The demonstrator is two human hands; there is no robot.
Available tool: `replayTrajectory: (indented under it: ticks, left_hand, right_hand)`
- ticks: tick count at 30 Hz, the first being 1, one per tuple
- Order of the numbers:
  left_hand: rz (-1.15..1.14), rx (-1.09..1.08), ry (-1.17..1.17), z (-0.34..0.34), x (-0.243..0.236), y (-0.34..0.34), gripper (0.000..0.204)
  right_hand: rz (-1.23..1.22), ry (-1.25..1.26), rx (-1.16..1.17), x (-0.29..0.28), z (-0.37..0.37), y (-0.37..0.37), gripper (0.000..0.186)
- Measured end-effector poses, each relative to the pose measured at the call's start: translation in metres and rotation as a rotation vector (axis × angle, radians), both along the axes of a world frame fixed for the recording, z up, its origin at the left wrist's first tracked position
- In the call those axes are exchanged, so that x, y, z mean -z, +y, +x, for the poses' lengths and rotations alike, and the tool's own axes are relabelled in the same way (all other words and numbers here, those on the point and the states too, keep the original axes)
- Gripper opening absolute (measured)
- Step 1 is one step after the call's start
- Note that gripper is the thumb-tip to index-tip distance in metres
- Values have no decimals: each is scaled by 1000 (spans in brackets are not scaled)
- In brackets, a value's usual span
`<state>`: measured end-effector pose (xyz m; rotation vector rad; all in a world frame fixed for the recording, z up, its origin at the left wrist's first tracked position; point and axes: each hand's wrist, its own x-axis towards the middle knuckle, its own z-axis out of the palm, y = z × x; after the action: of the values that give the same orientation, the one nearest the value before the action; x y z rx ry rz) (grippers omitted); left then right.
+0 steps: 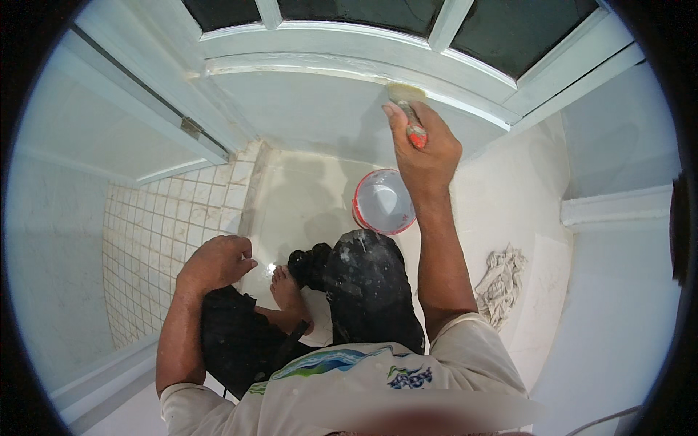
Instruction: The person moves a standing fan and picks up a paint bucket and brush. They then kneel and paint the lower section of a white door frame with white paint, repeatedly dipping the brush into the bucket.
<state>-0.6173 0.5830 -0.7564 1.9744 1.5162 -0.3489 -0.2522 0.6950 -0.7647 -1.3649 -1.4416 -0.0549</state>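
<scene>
My right hand point(430, 149) is closed around the handle of a paintbrush point(416, 132), which is worn grey with a red end. Its pale bristles press against the white lower rail point(305, 67) of the paned door or window frame in front of me. A round bucket point(385, 203) with a red rim stands on the floor below that arm, with a whitish-grey inside. Over my left knee rests my left hand point(218, 263), empty, its fingers loosely bent and slightly apart; some of them are hidden.
Beside my right arm, a crumpled pale cloth point(502, 285) lies on the floor. To the left are small square tiles point(174, 225) and a white hinged door point(116, 109). Dark glass panes point(363, 11) fill the frame ahead, above a grey-white panel point(305, 109).
</scene>
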Motion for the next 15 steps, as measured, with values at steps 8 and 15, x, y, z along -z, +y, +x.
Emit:
replayTrajectory:
  ticks: [8,15]
  left_hand:
    - [-25,-51,50,-7,-8,-6,23]
    - [2,-47,21,-20,-5,-6,23]
  right_hand:
    - [-22,-32,-82,-4,-51,13,41]
    - [-12,-46,-161,-3,-95,33,42]
